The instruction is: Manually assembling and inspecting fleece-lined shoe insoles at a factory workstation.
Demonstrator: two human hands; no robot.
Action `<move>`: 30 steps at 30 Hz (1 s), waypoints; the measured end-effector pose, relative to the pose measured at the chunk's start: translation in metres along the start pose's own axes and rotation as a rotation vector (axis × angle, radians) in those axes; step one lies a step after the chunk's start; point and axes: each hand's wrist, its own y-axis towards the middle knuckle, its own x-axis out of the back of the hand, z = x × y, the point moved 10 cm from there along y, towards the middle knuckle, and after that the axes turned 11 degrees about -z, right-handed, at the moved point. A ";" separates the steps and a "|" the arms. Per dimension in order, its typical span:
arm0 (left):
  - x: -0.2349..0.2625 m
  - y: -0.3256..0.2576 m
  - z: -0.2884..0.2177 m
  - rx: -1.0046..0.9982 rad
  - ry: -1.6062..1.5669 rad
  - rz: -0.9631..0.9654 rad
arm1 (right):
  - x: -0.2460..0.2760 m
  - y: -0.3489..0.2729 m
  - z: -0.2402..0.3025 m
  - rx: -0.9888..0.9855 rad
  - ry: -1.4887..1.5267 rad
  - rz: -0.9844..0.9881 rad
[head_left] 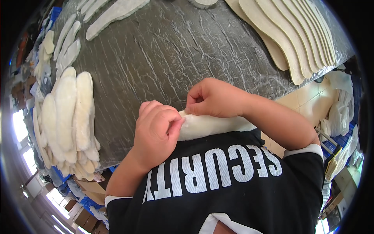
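My left hand (157, 130) and my right hand (212, 97) both pinch a white fleecy insole (212, 125) held close to my chest, above my black shirt. The left hand grips its left end with thumb and fingers. At the insole's upper edge, the right hand's fingertips pinch it. The hands nearly touch each other. Part of the insole is hidden behind both hands.
A grey wrinkled table cover (163, 54) lies ahead. A stack of white fleecy insoles (68, 117) sits at its left. Flat beige insoles (290, 35) fan out at the upper right, grey-white ones (113, 13) at the upper left. More material is piled on the floor (343, 113) at right.
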 end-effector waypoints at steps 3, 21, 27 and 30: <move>0.002 -0.006 0.014 0.185 -0.127 -0.055 | -0.002 -0.005 0.000 0.006 0.081 0.022; -0.011 0.005 0.007 0.263 -0.062 0.320 | -0.002 -0.019 0.002 0.049 0.153 -0.035; -0.013 -0.005 0.001 0.169 -0.189 0.141 | -0.003 -0.020 -0.002 0.041 0.158 -0.052; -0.008 -0.009 0.009 0.220 -0.193 0.049 | 0.005 -0.023 0.001 0.144 0.226 -0.089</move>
